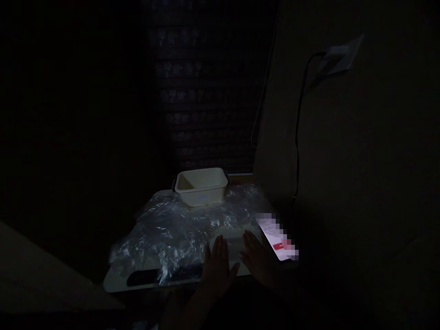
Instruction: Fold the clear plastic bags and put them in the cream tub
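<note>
Both hands lie at the near right part of a small white table (115,280), in very dim light. My left hand (218,263) is flat with its fingers stretched out and the thumb apart. My right hand (255,255) also lies flat, fingers extended, close to the lit phone. Between and under the hands is a pale, flat patch (236,245); I cannot make out what it is. Crumpled clear plastic sheet (172,229) spreads over most of the tabletop, reaching up to my left hand. Neither hand grips anything.
A cream plastic tub (202,197) with dark handles stands at the table's back. At the right edge lies a phone (277,243) with its screen glowing, partly pixelated. A black cable (297,137) hangs from a wall socket (340,59). Behind is a dark blind (206,96).
</note>
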